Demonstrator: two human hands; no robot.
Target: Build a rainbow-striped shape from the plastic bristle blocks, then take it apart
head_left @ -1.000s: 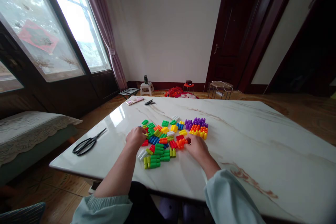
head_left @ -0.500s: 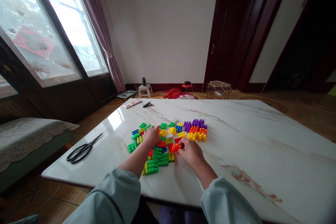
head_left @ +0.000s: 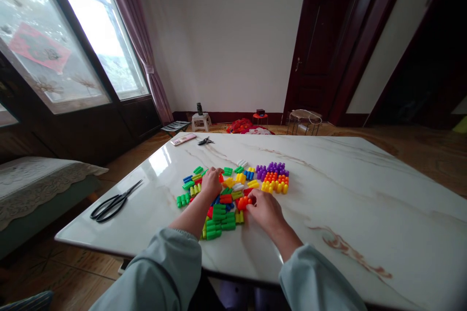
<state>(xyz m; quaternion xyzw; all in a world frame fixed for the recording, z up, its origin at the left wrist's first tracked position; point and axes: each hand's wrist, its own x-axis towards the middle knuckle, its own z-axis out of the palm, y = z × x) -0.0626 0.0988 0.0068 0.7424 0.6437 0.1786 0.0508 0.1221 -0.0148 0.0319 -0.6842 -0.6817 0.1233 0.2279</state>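
An orange block is grasped between the thumb and fingers of the right hand, at the near right edge of a pile of loose blocks on a white marbled table. The left hand is stretched over the far left part of the same pile, with its fingers bent downward; 1 small orange-red piece is seen at its fingertips, but whether it is pinched or only touched cannot be told. Green, yellow, red, blue and white blocks are spread around and between the 2 hands, and some are hidden by the left forearm. Just beyond the right hand, a group of purple, orange and yellow blocks is set close together in bands of 3 colours, with the purple farthest away and the yellow nearest. A pair of black scissors is laid near the left edge of the table, well apart from the pile. At the far left corner a pink phone is placed, with a small dark tool just beside it. Beyond the table, a white stool is topped by a dark upright object.
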